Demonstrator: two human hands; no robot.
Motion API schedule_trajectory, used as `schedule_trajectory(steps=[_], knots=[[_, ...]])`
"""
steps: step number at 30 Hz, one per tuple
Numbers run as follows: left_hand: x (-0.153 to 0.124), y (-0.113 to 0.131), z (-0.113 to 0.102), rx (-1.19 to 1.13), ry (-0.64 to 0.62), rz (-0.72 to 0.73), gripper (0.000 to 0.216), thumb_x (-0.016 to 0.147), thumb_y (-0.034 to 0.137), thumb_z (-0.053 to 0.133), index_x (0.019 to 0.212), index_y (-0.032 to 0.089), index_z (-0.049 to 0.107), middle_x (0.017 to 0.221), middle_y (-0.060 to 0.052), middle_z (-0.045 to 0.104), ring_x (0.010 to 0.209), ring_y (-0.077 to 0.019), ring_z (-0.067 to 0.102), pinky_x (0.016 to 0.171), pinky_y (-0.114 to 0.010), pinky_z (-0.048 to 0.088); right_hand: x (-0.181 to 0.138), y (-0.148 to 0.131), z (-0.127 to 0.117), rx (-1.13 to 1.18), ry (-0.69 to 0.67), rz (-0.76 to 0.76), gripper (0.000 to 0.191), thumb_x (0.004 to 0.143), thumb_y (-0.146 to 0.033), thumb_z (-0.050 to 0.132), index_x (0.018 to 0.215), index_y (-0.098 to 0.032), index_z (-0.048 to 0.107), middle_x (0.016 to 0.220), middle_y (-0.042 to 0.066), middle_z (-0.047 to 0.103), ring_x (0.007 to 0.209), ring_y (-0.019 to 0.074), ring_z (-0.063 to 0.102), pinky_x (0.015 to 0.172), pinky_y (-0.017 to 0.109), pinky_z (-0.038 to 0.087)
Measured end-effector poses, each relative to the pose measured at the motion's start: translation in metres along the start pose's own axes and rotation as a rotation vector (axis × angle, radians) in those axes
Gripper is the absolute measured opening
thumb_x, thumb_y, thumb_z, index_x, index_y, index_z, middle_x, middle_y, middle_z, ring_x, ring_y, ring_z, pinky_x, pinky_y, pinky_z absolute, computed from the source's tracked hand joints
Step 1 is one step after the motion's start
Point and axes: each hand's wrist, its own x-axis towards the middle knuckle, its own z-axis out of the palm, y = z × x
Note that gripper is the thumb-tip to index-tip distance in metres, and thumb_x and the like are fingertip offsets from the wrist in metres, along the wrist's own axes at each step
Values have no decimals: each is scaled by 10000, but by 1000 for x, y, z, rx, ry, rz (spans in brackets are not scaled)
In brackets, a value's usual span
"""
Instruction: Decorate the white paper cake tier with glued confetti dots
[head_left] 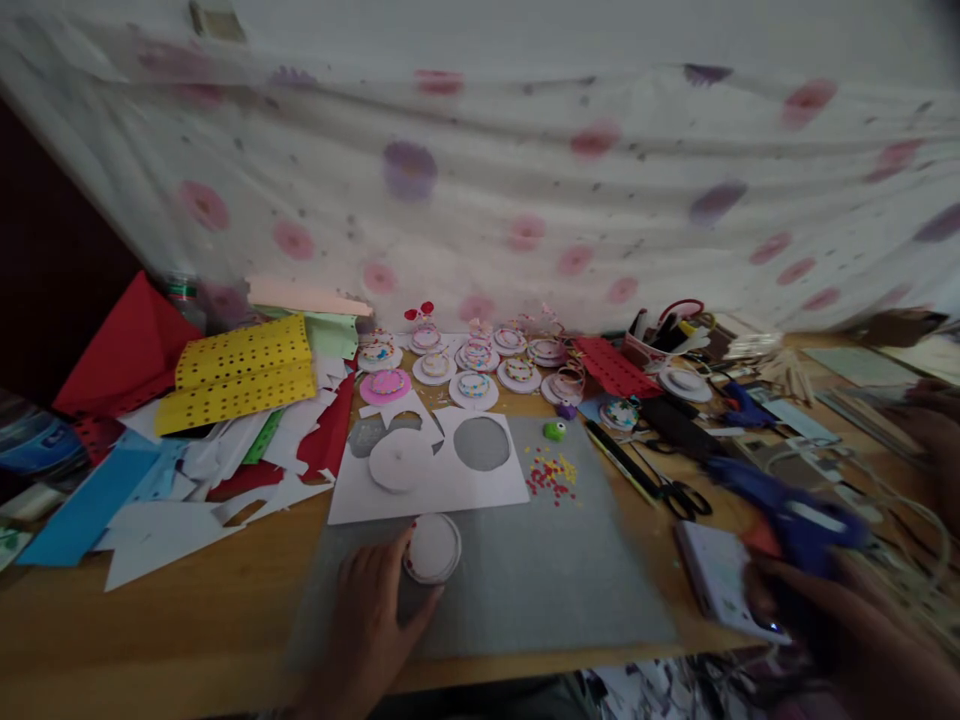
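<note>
My left hand grips a small round white paper piece with a low rim between thumb and fingers, at the front of the grey mat. Red dots show on the piece's left side. On the right, my right hand, blurred, is closed round the handle of a blue glue gun, its nozzle pointing left. Just left of that hand lies a pale phone-like device. Behind the left hand, a white sheet with round cut-outs carries a loose paper disc.
Small decorated paper hats stand in rows at the back. Red and yellow dots, a green eyed ball, black scissors and a cutter lie right. Paper scraps pile left. Another person's hand is far right.
</note>
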Motion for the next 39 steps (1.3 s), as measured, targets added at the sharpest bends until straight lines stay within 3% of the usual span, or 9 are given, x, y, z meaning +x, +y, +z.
schedule_trajectory(steps=[4,7,10,13,16,20,26,31,39], knots=[[-4,0,-28,-116,87,-106,580,802,369,664,1300,167,446,1189,-155,585,1089,-321,549,915,-481,446,-19,-56,73,606,-495,318,196,738,-337,671,896,-230,626,692,28,563,578,164,494,555,307,371],[-1,12,-53,-366,52,-234,430,846,317,616,1253,229,508,1205,-105,583,1109,-275,552,943,-416,449,-36,-86,119,877,-716,340,189,725,-263,664,888,-202,589,744,10,576,619,143,510,613,289,381],[11,35,-69,-746,13,-433,258,885,327,565,1127,253,614,1151,-64,630,1042,-229,600,908,-333,476,-48,-98,142,1055,-854,324,266,702,-191,599,968,-190,597,831,25,598,692,158,549,659,296,400],[32,57,-70,-1089,-39,-589,275,868,412,589,1049,225,679,1079,-73,672,972,-226,628,875,-307,491,-56,-100,147,1193,-940,357,320,704,-195,570,1021,-174,605,866,47,608,743,177,562,677,308,416],[53,72,-62,-1382,-148,-548,393,839,487,616,1113,211,670,1071,-89,673,963,-229,619,832,-296,504,-61,-102,145,1227,-959,403,268,784,-215,566,1045,-173,614,851,44,610,735,165,563,676,301,422],[71,83,-53,-1646,-312,-509,423,857,526,572,1084,182,666,878,-71,653,698,-166,599,561,-232,499,-64,-105,141,1218,-933,431,229,810,-219,595,1030,-172,640,854,38,636,731,143,583,672,265,418],[77,93,-53,-1619,-210,-795,361,741,504,721,922,195,670,628,46,520,459,-59,443,350,-120,340,-61,-104,138,1261,-1123,470,420,772,-164,600,1190,-212,609,1050,60,670,906,175,626,824,309,451],[80,100,-60,-1567,-118,-991,364,650,480,801,826,189,672,584,50,549,436,-53,476,380,-116,365,-57,-98,134,969,-1214,253,569,859,-162,575,1390,-306,429,1350,53,532,1222,206,499,1017,385,380],[79,98,-60,-1596,-163,-876,348,698,500,761,746,177,638,517,67,502,339,-27,382,320,-139,301,-61,-99,131,748,-1078,190,569,892,-327,573,1428,-300,386,1424,56,471,1365,236,346,1140,440,224]])
